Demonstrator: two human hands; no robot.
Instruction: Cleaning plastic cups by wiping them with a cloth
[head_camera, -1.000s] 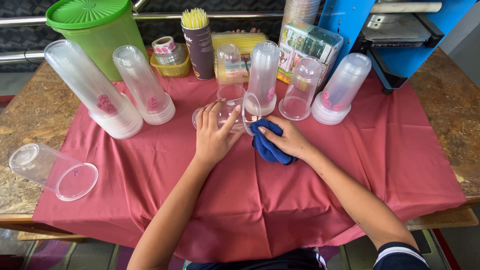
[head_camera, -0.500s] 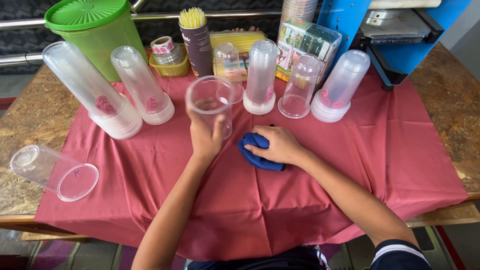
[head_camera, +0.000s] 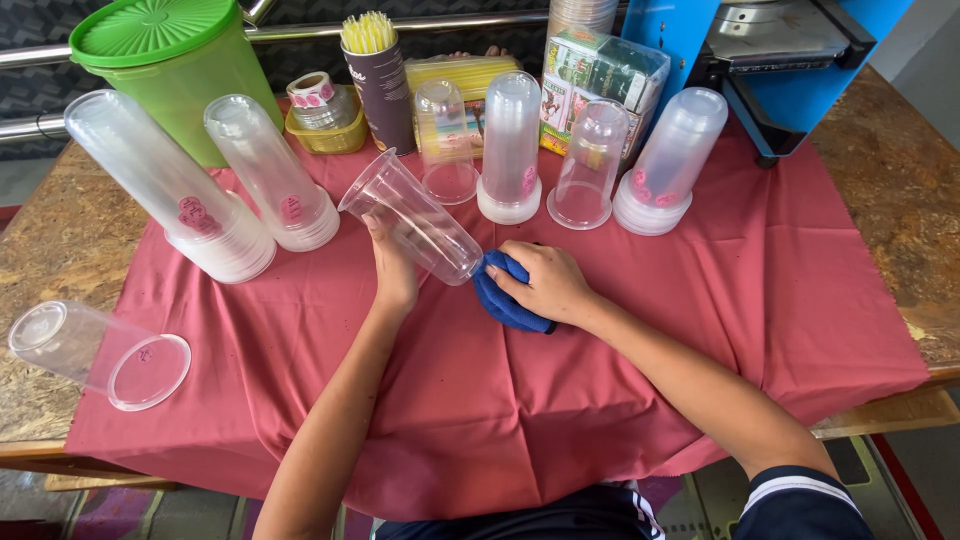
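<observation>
My left hand (head_camera: 393, 272) grips a clear plastic cup (head_camera: 412, 216), tilted with its mouth toward the upper left and its base toward my right hand. My right hand (head_camera: 548, 282) is closed on a blue cloth (head_camera: 503, 300), which rests on the red tablecloth (head_camera: 560, 400) and touches the cup's base.
Stacks of upturned clear cups stand along the back: two long ones (head_camera: 165, 190) (head_camera: 270, 175) at left, several (head_camera: 510, 150) (head_camera: 665, 165) at centre and right. A lone cup (head_camera: 95, 350) lies at the left edge. A green lidded jug (head_camera: 170, 70), a straw holder (head_camera: 378, 70) and a blue machine (head_camera: 770, 50) stand behind.
The left hand lifted a cup off the table, then tipped it onto its side toward the cloth. The right hand with the cloth shifted slightly and now meets the cup's base.
</observation>
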